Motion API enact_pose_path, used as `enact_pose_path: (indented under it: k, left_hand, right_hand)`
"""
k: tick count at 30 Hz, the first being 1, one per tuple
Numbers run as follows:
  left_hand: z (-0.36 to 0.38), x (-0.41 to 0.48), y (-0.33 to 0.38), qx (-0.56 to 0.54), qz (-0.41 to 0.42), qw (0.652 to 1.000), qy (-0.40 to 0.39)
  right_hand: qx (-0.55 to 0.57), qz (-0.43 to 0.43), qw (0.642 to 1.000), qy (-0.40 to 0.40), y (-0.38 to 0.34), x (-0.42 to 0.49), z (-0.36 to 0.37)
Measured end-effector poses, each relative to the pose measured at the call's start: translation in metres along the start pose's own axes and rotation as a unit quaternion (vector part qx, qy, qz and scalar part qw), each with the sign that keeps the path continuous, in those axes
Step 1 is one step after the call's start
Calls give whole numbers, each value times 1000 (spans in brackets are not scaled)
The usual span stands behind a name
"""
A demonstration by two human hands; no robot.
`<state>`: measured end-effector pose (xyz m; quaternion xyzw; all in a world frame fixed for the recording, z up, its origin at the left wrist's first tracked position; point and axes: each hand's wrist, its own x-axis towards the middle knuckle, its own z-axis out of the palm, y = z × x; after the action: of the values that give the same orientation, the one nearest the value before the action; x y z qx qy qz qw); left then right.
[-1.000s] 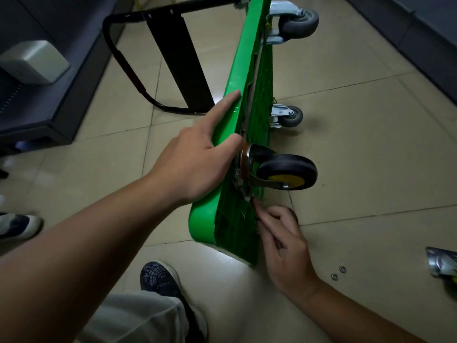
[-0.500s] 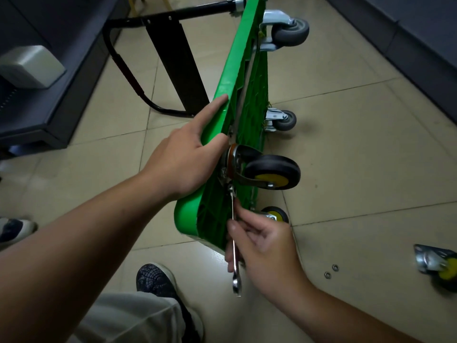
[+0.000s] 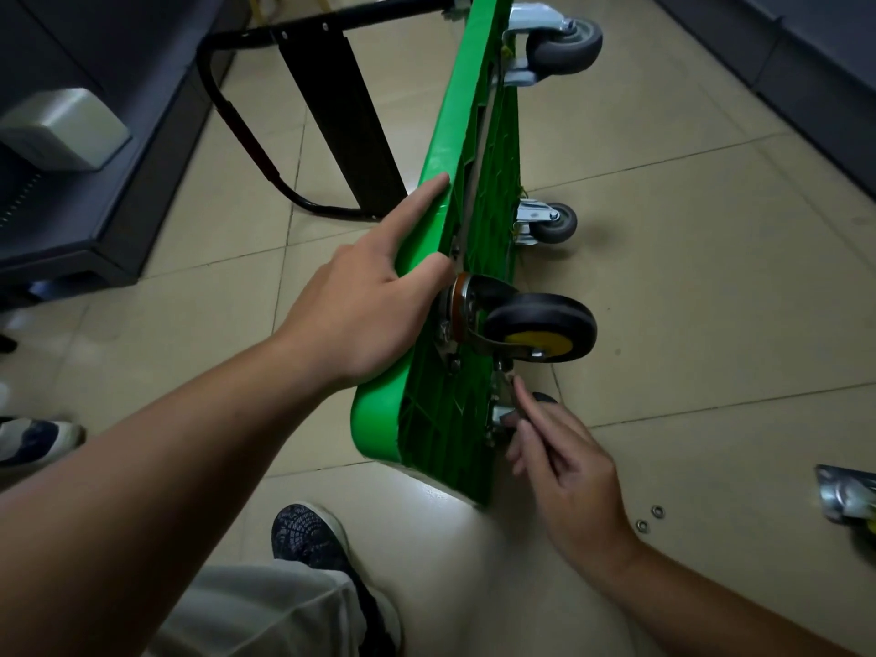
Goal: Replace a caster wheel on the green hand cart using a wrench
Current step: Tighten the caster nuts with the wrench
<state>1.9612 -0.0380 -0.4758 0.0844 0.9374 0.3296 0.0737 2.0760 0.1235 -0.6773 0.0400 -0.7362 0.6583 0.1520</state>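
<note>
At the cart's near end, left hand [image 3: 360, 305] lies flat against the deck, forefinger straight along the rim, thumb laid across it just beside the caster plate. Right hand [image 3: 564, 462] sits lower, fingers pinching a slim wrench [image 3: 509, 388]; the wrench head reaches up under the black-and-yellow caster wheel [image 3: 540, 329]. Green hand cart [image 3: 469, 135] stands on its long edge on the tiled floor [image 3: 711, 277], black handle [image 3: 303, 28] reaching left. Loose caster [image 3: 848, 495] and two washers [image 3: 649, 519] lie on the floor, right.
</note>
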Motion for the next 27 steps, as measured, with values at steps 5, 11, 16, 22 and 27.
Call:
enact_pose_path:
  k: [5, 11, 16, 22, 27]
  left_hand:
    - [6, 0, 2, -11, 7, 1000, -1]
    - [13, 2, 7, -8, 10, 1000, 6]
    - [15, 2, 9, 2, 8, 1000, 13]
    - [16, 1, 10, 9, 12, 1000, 10]
    - [15, 1, 10, 7, 9, 1000, 9]
  right_hand:
    - [-18, -68, 997, -45, 13, 8, -4]
    - [5, -72, 997, -21, 11, 7, 6]
    - [7, -48, 999, 7, 9, 1, 12]
    - [59, -6, 998, 7, -1, -16, 20]
    - [46, -36, 998, -10, -5, 5, 21]
